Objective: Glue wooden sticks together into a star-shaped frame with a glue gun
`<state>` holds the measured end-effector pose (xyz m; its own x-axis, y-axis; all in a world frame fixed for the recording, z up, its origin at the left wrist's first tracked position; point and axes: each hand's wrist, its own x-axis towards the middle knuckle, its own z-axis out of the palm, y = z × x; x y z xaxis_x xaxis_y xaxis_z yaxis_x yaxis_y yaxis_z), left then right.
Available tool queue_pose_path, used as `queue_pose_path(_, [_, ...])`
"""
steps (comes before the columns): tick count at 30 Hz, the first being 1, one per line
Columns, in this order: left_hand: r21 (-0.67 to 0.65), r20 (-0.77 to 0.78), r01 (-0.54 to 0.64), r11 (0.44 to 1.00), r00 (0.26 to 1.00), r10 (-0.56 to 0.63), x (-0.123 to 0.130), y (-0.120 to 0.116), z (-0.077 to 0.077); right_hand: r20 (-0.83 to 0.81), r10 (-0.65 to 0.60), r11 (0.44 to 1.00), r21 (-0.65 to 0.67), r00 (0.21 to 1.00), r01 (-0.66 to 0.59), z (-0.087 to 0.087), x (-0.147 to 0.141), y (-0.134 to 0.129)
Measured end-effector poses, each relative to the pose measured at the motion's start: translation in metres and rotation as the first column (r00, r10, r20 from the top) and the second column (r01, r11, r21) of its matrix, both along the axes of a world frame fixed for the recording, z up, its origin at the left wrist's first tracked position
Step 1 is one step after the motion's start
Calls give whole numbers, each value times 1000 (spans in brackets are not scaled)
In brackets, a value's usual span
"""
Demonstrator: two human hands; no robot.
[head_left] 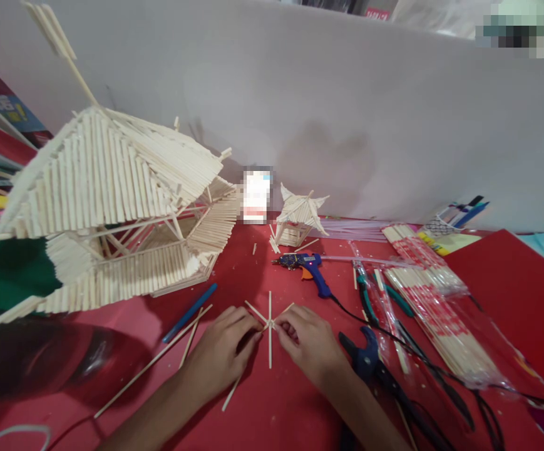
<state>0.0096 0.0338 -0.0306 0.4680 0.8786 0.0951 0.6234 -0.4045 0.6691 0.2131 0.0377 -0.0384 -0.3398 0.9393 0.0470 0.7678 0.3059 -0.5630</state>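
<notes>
Several thin wooden sticks meet at a hub in a star shape point(270, 351) on the red tabletop. My left hand point(234, 335) is closed on the left side of this stick star, fingertips pinching close to its hub. From the right, my right hand point(307, 338) pinches the star beside the hub, fingers curled. Their fingertips partly cover the side sticks. A loose stick point(228, 398) pokes out under my left hand. Beyond the star lies a blue glue gun point(312, 266) with a clear glue stick in its back.
A large stick-built pavilion point(112, 207) stands left, a small one point(297, 216) at the back. Cutters point(370, 360), green-handled pliers point(368, 300) and bagged sticks point(441, 313) lie right, crossed by a black cord. A blue pen point(189, 313) and a dark red bottle point(65, 357) lie left.
</notes>
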Motion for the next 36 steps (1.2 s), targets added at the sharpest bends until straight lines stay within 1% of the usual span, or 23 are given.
queue_pose_path(4, [6,16,-3,1000,1000,3,0,0,1,26,34,999,28,999,-35,1,1,0])
queue_pose_path(11, [1,-8,-5,1000,1000,5,0,-1,2,16,38,999,-4,999,-38,2,1,1])
queue_pose_path(13, [-2,-8,-3,1000,1000,3,0,-1,2,-4,32,999,-16,999,-32,3,1,2])
queue_pose_path(16, [-14,27,-12,1000,1000,12,0,0,4,-78,22,999,-37,997,-25,5,4,2])
queue_pose_path(20, [-40,122,-86,995,988,91,-2,0,6,-151,-26,997,-76,988,15,6,13,1])
queue_pose_path(22, [-10,137,-114,993,984,114,-4,-1,6,-149,-39,996,-81,988,27,5,18,1])
queue_pose_path(23, [29,126,-104,994,987,99,-6,-2,6,-150,-39,996,-85,988,27,4,19,0])
queue_pose_path(24, [84,104,-67,994,993,58,-7,-3,7,-154,-38,995,-95,987,23,3,21,0])
queue_pose_path(25, [147,68,-5,989,998,-5,-8,-4,7,-159,-34,994,-111,987,16,2,22,-1])
queue_pose_path(27, [254,-28,165,953,986,-163,-10,-7,9,-177,-28,988,-155,984,0,2,22,-2])
queue_pose_path(29, [301,-112,306,903,952,-285,-11,-9,11,-195,-27,981,-192,980,-12,3,22,-3])
queue_pose_path(30, [305,-143,349,886,937,-320,-11,-9,12,-203,-26,979,-203,979,-16,4,21,-4])
queue_pose_path(32, [293,-181,392,872,919,-352,-10,-9,13,-209,-26,977,-214,978,-20,7,20,-5])
queue_pose_path(36, [237,-204,400,885,911,-358,-10,-6,15,-188,-26,974,-226,982,-17,10,18,-5])
